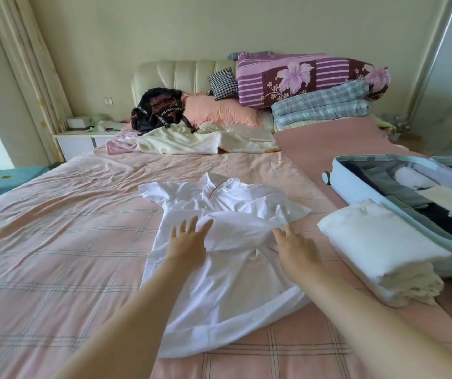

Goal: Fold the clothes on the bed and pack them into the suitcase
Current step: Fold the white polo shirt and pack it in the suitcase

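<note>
Two hands are on one garment. My left hand (187,242) lies flat on the white shirt (219,285), fingers straight and spread, grasping nothing. It sits on the shirt's left half, about midway along its length. My right hand (297,248) is likewise released, fingers straight, resting at the shirt's right side where a fold of cloth is doubled across the body. I cannot tell whether its fingertips go under that fold.

The shirt lies on the pink checked bed (55,242), about midway between the left and right edges. Its collar points toward the headboard and its hem is toward the near edge. It is creased, with one sleeve spread out on each side.

The open suitcase (356,191), pale blue, rests along the bed's right edge, well apart from the shirt. It holds white, grey, cream and dark clothes. A folded white stack (375,242) lies against the suitcase's near wall, between it and my right hand and clear of the shirt.

At the head edge are a black backpack (159,109), a pink pillow (219,112) and a crumpled cream blanket (192,142). In the far right corner a purple flowered quilt (301,77) sits on a folded blue plaid blanket (320,108).
</note>
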`<state>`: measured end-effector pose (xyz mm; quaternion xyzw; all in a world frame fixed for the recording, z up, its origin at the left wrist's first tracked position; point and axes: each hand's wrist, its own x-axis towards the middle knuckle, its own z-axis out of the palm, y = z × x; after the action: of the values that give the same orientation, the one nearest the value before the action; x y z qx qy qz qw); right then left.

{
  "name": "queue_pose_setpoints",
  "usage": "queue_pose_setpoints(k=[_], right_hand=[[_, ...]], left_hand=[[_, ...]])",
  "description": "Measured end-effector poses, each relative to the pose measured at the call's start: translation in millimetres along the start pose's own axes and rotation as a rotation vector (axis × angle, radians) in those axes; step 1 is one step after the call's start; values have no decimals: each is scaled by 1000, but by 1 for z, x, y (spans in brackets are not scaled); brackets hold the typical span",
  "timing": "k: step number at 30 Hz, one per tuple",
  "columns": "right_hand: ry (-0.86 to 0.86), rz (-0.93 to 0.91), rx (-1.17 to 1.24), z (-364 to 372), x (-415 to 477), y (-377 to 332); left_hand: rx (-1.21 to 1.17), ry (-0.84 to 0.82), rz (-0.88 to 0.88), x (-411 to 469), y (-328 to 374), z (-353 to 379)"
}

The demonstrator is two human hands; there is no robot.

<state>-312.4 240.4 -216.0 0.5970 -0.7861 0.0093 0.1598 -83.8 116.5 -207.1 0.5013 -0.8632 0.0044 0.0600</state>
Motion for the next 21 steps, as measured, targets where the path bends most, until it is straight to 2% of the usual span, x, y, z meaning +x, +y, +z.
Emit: queue_pose_setpoints(k=[3,7,9,11,15,17,19,21], right_hand=[[-22,32,89,5,5,9],[31,84,213,4,12,11],[-11,78,214,4,9,10],[-37,48,164,2,4,12],[-39,58,212,-16,-13,15],[-38,60,201,-32,-23,18],[-45,52,177,-46,-34,20],[-39,28,193,-62,-45,25]], left_hand=[[5,81,-44,14,-8,8],[-328,383,-5,10,-10,9],[-377,431,-18,-2,-3,-3],[-371,345,-37,-13,3,-16],[-388,18,30,-41,3,-40],[-194,-88,108,-56,-1,-52],[-31,-81,165,-70,-3,-58],[-98,12,145,-80,-4,-62]])
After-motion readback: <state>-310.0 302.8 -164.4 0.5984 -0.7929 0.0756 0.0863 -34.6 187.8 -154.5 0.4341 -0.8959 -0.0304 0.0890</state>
